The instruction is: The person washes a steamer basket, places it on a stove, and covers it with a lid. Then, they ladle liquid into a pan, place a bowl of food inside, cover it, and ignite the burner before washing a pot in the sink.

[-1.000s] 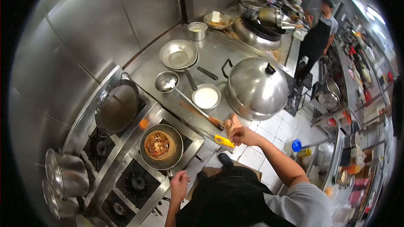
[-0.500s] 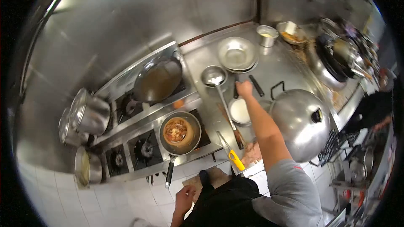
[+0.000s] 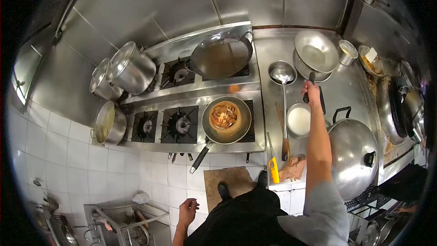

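Observation:
My right hand [image 3: 311, 92] is closed around the black handle of a silver frying pan [image 3: 317, 51]. This pan is raised at a tilt above a second pan [image 3: 322, 78], whose black handle shows beside my wrist. Just left of it lies a long-handled ladle [image 3: 282, 71]. A bowl of white contents [image 3: 299, 119] sits close to my right forearm. My left hand [image 3: 188, 212] hangs low in front of the stove, empty, its fingers loosely bent and apart. On the near burner stands a pan [image 3: 246, 133] holding reddish-brown food [image 3: 224, 115].
A dark wok [image 3: 221, 57] with liquid occupies the back burner. Tall pots [image 3: 132, 70] stand on the left. A large metal dome lid [image 3: 354, 155] lies right of my arm. A yellow lighter [image 3: 273, 169] rests at the counter's front edge. Another person's dark clothing [image 3: 403, 184] shows far right.
My view has swung, so the scene sits differently in the frame. The upper frying pan has risen and tilted off the one below, in my right hand. My left hand stays low and empty.

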{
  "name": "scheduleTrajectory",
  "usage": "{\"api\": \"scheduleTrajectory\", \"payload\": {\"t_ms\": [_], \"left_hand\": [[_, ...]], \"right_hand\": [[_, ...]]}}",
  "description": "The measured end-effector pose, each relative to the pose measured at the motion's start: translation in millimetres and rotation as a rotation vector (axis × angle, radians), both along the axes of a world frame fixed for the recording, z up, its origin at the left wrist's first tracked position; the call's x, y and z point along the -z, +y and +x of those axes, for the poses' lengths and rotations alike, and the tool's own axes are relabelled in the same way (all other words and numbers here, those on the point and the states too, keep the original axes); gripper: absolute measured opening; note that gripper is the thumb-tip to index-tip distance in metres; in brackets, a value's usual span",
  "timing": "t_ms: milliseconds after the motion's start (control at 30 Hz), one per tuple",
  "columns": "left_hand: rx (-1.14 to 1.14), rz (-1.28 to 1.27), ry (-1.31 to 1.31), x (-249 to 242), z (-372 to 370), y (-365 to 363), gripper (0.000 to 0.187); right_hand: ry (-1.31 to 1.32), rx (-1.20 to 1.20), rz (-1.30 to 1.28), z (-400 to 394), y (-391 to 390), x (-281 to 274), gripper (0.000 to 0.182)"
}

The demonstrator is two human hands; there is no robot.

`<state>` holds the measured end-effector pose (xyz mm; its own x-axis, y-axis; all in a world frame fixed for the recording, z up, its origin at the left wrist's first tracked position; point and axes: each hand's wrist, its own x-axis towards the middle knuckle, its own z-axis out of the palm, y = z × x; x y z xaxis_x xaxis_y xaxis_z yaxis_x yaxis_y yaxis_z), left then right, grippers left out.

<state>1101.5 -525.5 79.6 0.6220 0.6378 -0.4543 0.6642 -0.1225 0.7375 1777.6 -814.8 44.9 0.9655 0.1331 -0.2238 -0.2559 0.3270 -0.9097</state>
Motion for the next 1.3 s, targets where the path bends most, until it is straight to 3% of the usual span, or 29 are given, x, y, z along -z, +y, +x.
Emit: {"api": "scheduleTrajectory", "payload": {"t_ms": [33, 100, 133, 200, 233, 300, 333, 400, 433, 533, 600, 633, 700, 833, 1300], "left_hand": [[0.063, 0.034, -0.008, 6.3, -0.8, 4.6, 0.021], [0.106, 0.022, 0.003, 17.9, -1.4, 15.5, 0.025], [0.1, 0.017, -0.008, 23.7, 1.5, 20.1, 0.023], [0.122, 0.003, -0.013, 26.3, 9.3, 27.5, 0.022], [0.151, -0.004, -0.009, 25.8, 12.6, 30.9, 0.023], [0.232, 0.016, -0.007, 48.6, 10.9, 44.5, 0.023], [0.273, 0.008, -0.031, 55.8, 10.1, 50.2, 0.023], [0.318, 0.001, -0.013, 55.4, 14.1, 58.4, 0.024], [0.347, -0.003, -0.03, 54.6, 13.8, 64.1, 0.025], [0.38, -0.005, -0.021, 54.6, 6.2, 82.1, 0.025], [0.42, -0.035, -0.075, 62.5, -11.6, 100.8, 0.029], [0.443, -0.039, -0.073, 63.1, -25.1, 116.6, 0.029], [0.401, -0.008, -0.027, 61.4, -43.3, 136.4, 0.024], [0.249, -0.054, -0.016, 67.0, -86.7, 165.8, 0.023], [0.174, -0.152, 0.053, 89.1, -164.7, 183.6, 0.021]], "right_hand": [[-0.08, 0.036, -0.001, -12.9, -0.9, -14.4, 0.014], [-0.223, 0.055, -0.319, -52.2, -6.7, -59.4, 0.015], [-0.223, 0.055, -0.332, -71.7, -8.9, -73.8, 0.015], [-0.643, 0.227, -0.905, -116.3, -11.2, -93.9, 0.022], [-0.642, 0.227, -0.919, -139.3, -8.2, -103.7, 0.022], [-0.418, 0.028, -0.442, -186.1, 4.3, -121.0, 0.033], [-0.406, -0.023, -0.45, -213.3, 16.9, -124.9, 0.02], [-0.418, 0.063, -0.849, -253.6, 32.3, -87.2, 0.041], [-0.503, 0.035, -0.815, -290.5, 48.2, -101.7, 0.038], [-0.642, 0.056, -1.004, -332.9, 70.3, -29.3, 0.029], [-0.411, -0.112, -0.927, -376.4, 104.3, -48.5, 0.028], [-0.461, -0.128, -1.05, -393.6, 126.1, -13.4, 0.029], [-0.516, -0.141, -0.937, -403.7, 149.1, 12.0, 0.031], [-0.45, -0.139, -1.008, -417.2, 177.5, 44.4, 0.032], [-0.448, -0.101, -1.08, -416.2, 194.8, 98.0, 0.032]]}}
